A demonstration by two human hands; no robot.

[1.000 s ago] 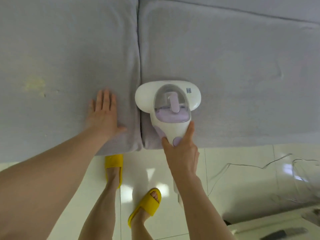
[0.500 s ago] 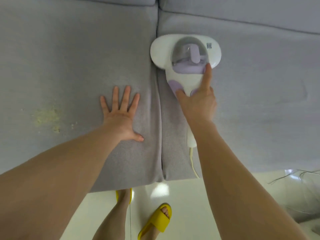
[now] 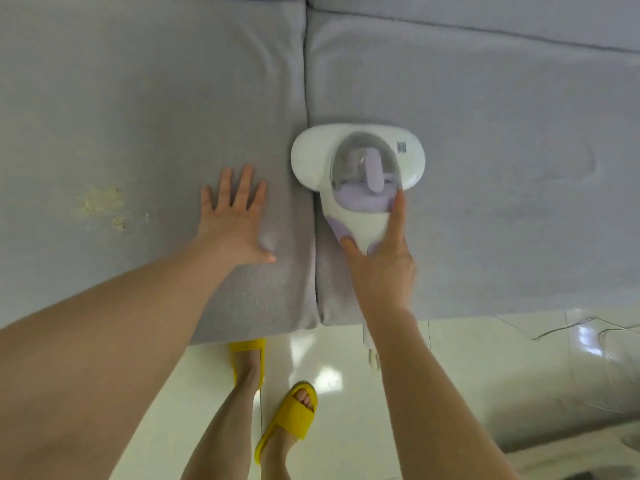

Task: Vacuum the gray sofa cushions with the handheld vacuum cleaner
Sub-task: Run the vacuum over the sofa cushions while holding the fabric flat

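A white handheld vacuum cleaner (image 3: 358, 168) with a clear dome and lilac parts lies flat on the right gray seat cushion (image 3: 502, 150), its left end just right of the seam. My right hand (image 3: 379, 261) grips its handle from the near side, index finger stretched along the body. My left hand (image 3: 235, 216) lies flat, fingers spread, on the left gray seat cushion (image 3: 138, 116) close to the seam. The vacuum's white cord (image 3: 371, 351) hangs down past the sofa's front edge.
A yellowish stain (image 3: 100, 202) marks the left cushion. Back cushions (image 3: 485, 15) run along the top. Below the sofa edge lies glossy white floor (image 3: 467, 368), with my feet in yellow slippers (image 3: 287, 417) and a thin cable (image 3: 561, 332) at the right.
The vacuum went away from me toward the back cushions, then came back toward the front edge to mid-cushion. My left hand stays flat on the left cushion.
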